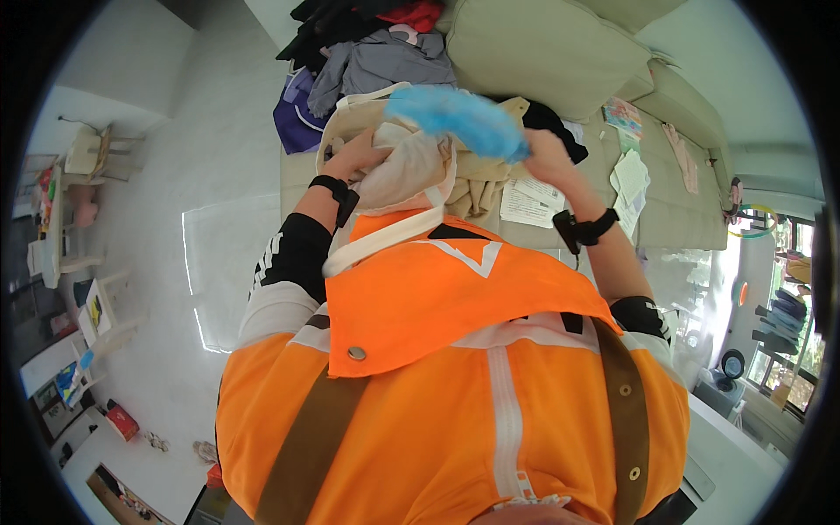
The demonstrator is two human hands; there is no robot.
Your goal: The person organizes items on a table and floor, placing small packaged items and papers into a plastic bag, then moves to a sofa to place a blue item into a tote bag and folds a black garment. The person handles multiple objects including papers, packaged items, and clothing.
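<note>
In the head view my right hand (pixel 550 157) grips the lower end of a fluffy blue duster (pixel 459 118), blurred, which reaches left over a cream cloth bag (pixel 367 111). My left hand (pixel 359 156) is at the bag's opening, its fingers closed on pale cream fabric (pixel 410 167). A broad cream strap (pixel 387 239) hangs from the bag across the orange apron (pixel 453 302) on my chest. Beige clothing (pixel 479 187) lies just right of the bag, under the duster. The duster's handle is hidden by my right hand.
A light green sofa (pixel 682 223) holds a grey garment (pixel 394 62), a purple bag (pixel 295 118), dark clothes (pixel 308 33) and printed papers (pixel 530 202). A large cushion (pixel 538 52) leans at the back. More papers (pixel 630 180) and a pink cloth (pixel 681 157) lie to the right.
</note>
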